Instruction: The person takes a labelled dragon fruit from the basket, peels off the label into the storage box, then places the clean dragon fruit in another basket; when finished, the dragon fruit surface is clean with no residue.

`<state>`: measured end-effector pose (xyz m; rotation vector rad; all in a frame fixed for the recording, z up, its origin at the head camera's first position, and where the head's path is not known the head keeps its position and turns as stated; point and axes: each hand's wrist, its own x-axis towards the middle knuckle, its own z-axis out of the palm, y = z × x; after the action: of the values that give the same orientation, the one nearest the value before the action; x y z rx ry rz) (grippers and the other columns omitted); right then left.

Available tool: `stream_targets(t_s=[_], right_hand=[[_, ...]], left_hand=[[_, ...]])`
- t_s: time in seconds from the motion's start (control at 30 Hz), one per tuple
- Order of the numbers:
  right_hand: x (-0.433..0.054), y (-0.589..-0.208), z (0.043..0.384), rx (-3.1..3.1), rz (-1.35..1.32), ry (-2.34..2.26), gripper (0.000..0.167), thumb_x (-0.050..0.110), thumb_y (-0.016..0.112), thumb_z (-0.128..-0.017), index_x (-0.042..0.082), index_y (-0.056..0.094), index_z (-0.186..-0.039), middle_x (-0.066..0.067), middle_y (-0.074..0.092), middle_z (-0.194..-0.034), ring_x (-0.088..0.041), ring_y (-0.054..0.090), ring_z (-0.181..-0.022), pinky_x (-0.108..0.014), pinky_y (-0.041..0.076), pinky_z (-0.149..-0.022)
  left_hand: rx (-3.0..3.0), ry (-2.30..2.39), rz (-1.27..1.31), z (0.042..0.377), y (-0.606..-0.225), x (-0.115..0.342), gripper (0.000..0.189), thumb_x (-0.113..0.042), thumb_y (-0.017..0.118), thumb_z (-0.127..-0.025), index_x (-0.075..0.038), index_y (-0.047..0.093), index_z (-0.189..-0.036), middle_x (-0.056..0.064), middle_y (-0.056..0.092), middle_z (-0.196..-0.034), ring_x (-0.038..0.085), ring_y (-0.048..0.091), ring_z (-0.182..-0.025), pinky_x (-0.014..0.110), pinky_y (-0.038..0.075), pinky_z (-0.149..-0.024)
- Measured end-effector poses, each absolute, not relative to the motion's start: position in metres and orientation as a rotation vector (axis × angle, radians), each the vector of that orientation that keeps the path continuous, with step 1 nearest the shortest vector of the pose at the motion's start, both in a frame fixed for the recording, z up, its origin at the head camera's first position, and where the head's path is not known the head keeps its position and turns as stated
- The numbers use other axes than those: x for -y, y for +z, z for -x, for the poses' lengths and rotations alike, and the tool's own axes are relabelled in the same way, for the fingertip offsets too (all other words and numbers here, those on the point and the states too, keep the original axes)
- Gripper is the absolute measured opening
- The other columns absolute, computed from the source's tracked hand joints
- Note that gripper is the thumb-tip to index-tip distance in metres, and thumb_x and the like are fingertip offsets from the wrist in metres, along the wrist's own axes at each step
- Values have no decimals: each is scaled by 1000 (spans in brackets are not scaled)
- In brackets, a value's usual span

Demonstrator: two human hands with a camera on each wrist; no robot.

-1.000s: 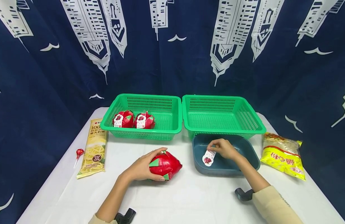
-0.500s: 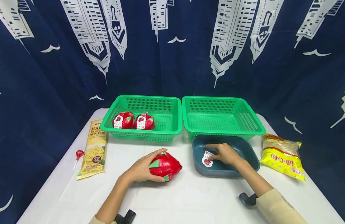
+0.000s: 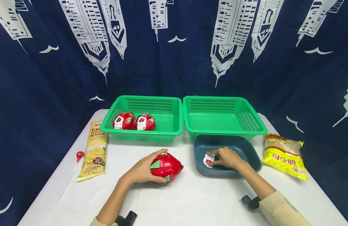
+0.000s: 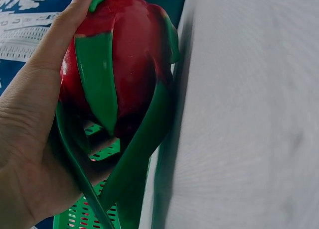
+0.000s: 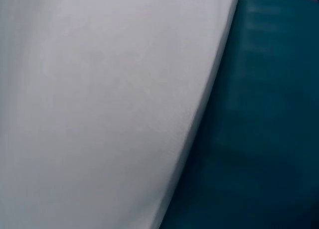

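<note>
In the head view my left hand (image 3: 144, 168) grips a large red dragon fruit (image 3: 166, 167) with green scales, its pointed end to the right. The left wrist view shows the thumb along one side of the dragon fruit (image 4: 132, 55). Over on the right, my right hand (image 3: 226, 158) reaches into a dark blue basin (image 3: 200, 171). Its curled index finger and thumb pinch a small white label (image 3: 208, 160) printed with a dragon fruit. The right wrist view shows the basin's wall (image 5: 259, 119), with hand and label out of sight.
A green basket (image 3: 168, 131) at the back holds two labelled dragon fruits (image 3: 145, 123). Another green basket (image 3: 225, 131) adjoins it, behind the basin. A pasta packet (image 3: 93, 150) and a lollipop (image 3: 79, 154) lie left; a yellow packet (image 3: 285, 157) lies right.
My right thumb and index finger have spread apart over the label, then drawn closer around it. The label has stayed in nearly the same spot. My left hand keeps its grip on the dragon fruit.
</note>
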<state>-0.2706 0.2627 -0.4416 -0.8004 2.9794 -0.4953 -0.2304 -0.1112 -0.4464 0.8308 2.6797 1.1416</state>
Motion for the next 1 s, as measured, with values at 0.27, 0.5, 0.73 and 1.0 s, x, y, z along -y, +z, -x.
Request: stream_targets(t_s=[0.27,0.5,0.73,1.0], right_hand=[[-266,-438,270,-2979,812,-579,54,41,75,-73,15,65,-118,11,22,-50,-3,17,-46,-21,19,-41],[-280,-400,268,-3142,936,-972,40,29,71,-81,13,64,-118,11,37,-52,-3,30,-43,-21,28,-41],[-320,-358,291,-3545,787,-1004,53,17,75,-77,9,56,-126,-10,55,-88,-24,47,-78,-38,36,-67],[-376,-363,313,-3481,251,-1090,87,38,70,-80,18,19,-148,-22,21,-145,-42,18,-128,-65,21,-94]], left_hand=[[-2648,1143,-817,227,-440,109,94,-59,77,-61,-49,22,-138,-10,44,-125,14,45,-112,30,49,-76],[-2286,1235,-826,228,-427,129,87,-36,76,-74,-43,21,-141,3,41,-131,27,45,-115,36,48,-81],[-2030,1360,-766,227,-425,148,84,-19,76,-77,-39,25,-141,9,27,-142,39,42,-117,45,46,-84],[-2004,1503,-686,220,-428,145,82,-16,78,-74,-36,32,-139,13,32,-137,36,48,-109,41,52,-74]])
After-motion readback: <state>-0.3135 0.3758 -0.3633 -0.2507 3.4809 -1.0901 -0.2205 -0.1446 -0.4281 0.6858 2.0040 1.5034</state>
